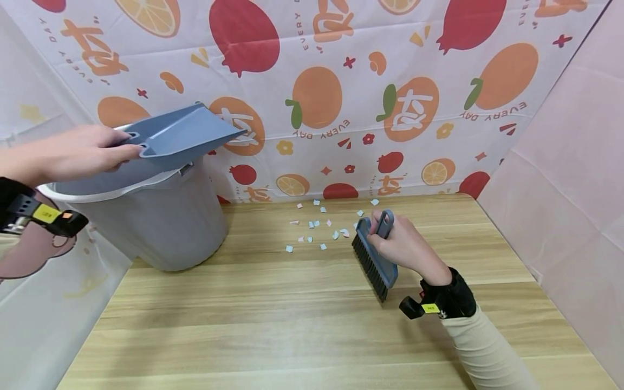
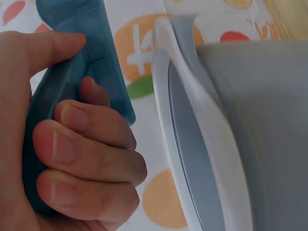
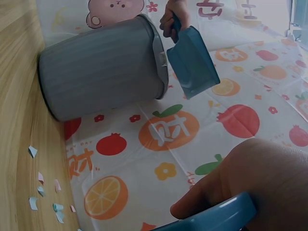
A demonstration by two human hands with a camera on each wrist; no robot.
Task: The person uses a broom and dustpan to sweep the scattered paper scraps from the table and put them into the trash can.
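My left fingers (image 2: 103,161) clamp the dustpan (image 1: 180,140) by its handle (image 2: 44,108), pan (image 1: 202,132) jutting beyond them; my right fingers (image 1: 387,249) grip the brush (image 1: 381,261), bristles (image 1: 369,271) below.

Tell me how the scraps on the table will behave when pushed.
The scraps look small and thin, so they are probably light and apt to scatter. Some appear bent, so they may flip rather than slide flat.

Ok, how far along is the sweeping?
Looks done: dustpan and brush are picked up. In hand: the left hand holds the dustpan above the bin; the right hand grips the brush. Remaining: paper scraps scattered on the table, apparently to be swept.
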